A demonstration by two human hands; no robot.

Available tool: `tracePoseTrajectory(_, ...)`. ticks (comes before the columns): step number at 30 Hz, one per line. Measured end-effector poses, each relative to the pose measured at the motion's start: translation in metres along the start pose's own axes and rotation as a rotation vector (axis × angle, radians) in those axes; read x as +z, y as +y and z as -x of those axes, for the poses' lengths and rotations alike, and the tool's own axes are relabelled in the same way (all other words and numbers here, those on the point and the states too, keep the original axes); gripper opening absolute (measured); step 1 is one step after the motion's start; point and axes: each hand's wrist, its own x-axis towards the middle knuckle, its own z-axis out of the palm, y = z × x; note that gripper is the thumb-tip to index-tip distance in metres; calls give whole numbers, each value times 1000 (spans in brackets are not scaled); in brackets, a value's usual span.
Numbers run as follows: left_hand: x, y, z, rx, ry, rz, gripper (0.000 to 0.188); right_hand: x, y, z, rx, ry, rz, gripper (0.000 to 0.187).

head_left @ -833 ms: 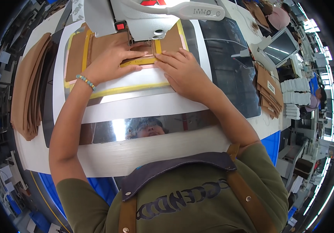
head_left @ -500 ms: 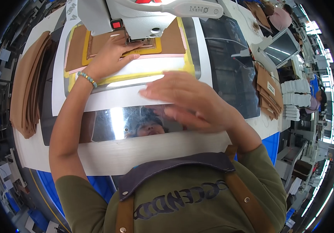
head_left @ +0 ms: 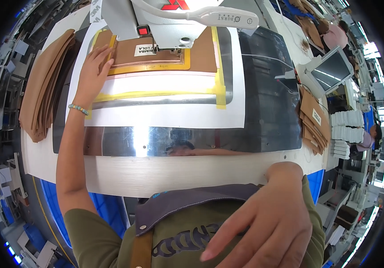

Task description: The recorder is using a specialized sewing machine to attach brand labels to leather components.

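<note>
My left hand [head_left: 94, 69] rests with fingers stretched out at the left side of a yellow frame [head_left: 151, 69]. That frame lies on a brown fabric panel [head_left: 204, 53], and a white label [head_left: 143, 50] shows inside it. Above the frame stands the head of a sewing machine [head_left: 169, 29], its foot down near the label. Under the panel is a white sheet [head_left: 165, 117] with yellow tape strips [head_left: 156, 94]. Close to my chest, well away from the machine, my right hand [head_left: 272, 219] hangs with its fingers extended; nothing shows in it.
A tall pile of folded brown fabric [head_left: 47, 85] stands at the left. On the right lie brown pieces [head_left: 314, 121], beside a tilted screen [head_left: 332, 67] and white stacks [head_left: 347, 120]. A shiny dark plate [head_left: 263, 138] covers the tabletop. People sit at the far right.
My right hand has drawn back from over the white sheet toward my chest. My left hand has slid left from beside the presser foot to the frame's left side, uncovering the label.
</note>
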Motion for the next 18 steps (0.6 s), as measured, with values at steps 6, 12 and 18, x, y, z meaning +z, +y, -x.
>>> tracePoseTrajectory(6, -9, -42, -10, -144, -80, -208, 52, -71, 25, 38, 549, -208, 465, 34)
tracePoseTrajectory(12, 0, -50, -12, -118, -131, -339, 49, -106, 45, 75, 612, -256, 1244, 35)
tracePoseTrajectory(18, 17, -22, -19, -9, -138, -388, 48, -111, 52, 75, 704, -405, 1357, 35)
